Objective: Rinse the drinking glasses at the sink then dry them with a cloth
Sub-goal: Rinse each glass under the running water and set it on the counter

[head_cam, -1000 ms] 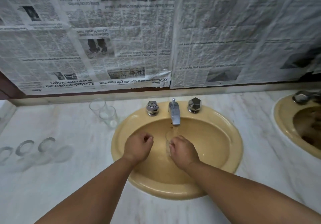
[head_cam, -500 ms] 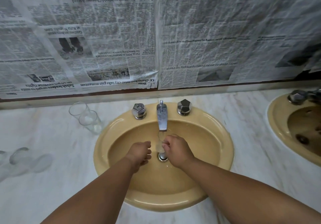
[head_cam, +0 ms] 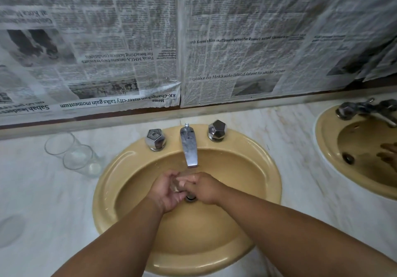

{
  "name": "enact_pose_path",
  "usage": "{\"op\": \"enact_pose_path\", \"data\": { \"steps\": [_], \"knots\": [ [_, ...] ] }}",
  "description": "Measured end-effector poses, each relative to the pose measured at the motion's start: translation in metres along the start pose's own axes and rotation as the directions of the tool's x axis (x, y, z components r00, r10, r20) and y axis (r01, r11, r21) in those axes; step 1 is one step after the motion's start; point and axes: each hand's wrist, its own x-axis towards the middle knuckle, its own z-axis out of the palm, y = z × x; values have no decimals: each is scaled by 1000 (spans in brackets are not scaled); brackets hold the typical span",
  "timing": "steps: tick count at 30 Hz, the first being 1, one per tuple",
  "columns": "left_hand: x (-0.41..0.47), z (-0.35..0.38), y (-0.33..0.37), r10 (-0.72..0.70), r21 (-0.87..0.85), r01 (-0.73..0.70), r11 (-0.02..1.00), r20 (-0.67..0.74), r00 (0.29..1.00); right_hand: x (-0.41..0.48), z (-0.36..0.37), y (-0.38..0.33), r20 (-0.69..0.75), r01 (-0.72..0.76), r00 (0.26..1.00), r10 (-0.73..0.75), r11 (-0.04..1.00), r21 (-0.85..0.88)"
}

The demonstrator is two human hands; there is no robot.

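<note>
Left hand (head_cam: 165, 192) and right hand (head_cam: 207, 187) curl their fingers round 1 clear, colourless glass (head_cam: 177, 184) beneath the tap (head_cam: 189, 147).

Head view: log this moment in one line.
step: rinse | glass: under tap, over sink | left hand: holds glass | right hand: holds glass | other glasses: two, on counter

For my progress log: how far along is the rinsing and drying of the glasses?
Done: unclear; two glasses stand upright on the counter left of the sink, rinsed or not I cannot tell. In hand: left hand and right hand hold one drinking glass under the faucet. Left: drying; no cloth is in view.
</note>
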Motion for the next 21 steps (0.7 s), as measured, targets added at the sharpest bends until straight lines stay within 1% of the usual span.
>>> {"op": "enact_pose_path", "data": {
  "steps": [1,2,3,4,5,6,7,8,9,10,11,12,13,14,15,16,17,18,19,20,21],
  "knots": [
    [0,-3,5,-17,-5,17,1000,22,1000,5,-4,5,19,106,994,-105,971,-216],
    [0,-4,8,-32,13,32,999,41,999,10,-7,11,61,188,982,-180,879,-438],
    [3,-6,10,-35,32,34,999,55,998,15,-10,14,100,225,973,-207,775,-591],
    [3,-3,12,-38,46,36,998,50,998,17,-10,14,92,210,976,-196,759,-616],
    [4,0,12,-23,43,22,999,39,999,19,-5,13,56,181,982,-180,821,-542],
    [3,4,12,2,28,-3,1000,26,1000,19,1,10,-1,130,990,-141,916,-380],
    [7,5,11,33,7,-33,999,11,999,20,5,4,-58,41,997,-49,990,-136],
    [8,6,11,56,-17,-56,998,-14,998,25,8,1,-77,-54,995,57,998,46],
    [11,3,11,64,-25,-64,998,-20,998,25,7,-3,-53,-96,993,103,988,124],
    [10,1,11,50,-31,-51,998,-6,999,23,5,-2,-40,-48,998,49,999,16],
    [9,-2,12,22,-20,-22,1000,15,1000,21,2,1,-29,40,999,-45,988,-150],
    [7,-2,12,-20,10,19,1000,37,999,20,-1,8,-53,122,987,-149,931,-344],
    [9,-4,10,-46,42,44,998,50,998,17,-5,13,-59,196,965,-255,855,-480],
    [9,-2,10,-56,61,53,997,57,997,17,-6,18,-50,241,945,-324,792,-561],
    [12,-1,9,-44,68,42,997,38,998,18,-2,17,-64,237,948,-311,827,-509],
    [16,-1,8,-11,52,10,999,7,1000,19,5,16,-95,215,959,-266,905,-367],
    [21,-3,6,39,21,-38,999,-32,999,19,9,8,-102,156,979,-177,970,-188],
    [23,-4,5,81,-15,-82,996,-53,995,21,11,5,-110,84,990,-89,995,-45],
    [24,-6,4,100,-34,-101,994,-56,993,21,10,2,-103,60,993,-60,998,-3],
    [24,-7,4,85,-42,-86,995,-29,996,20,6,5,-89,84,992,-84,996,-7],
    [21,-8,5,46,-28,-46,999,11,999,18,3,6,-93,114,988,-126,986,-118]
  ]
}}
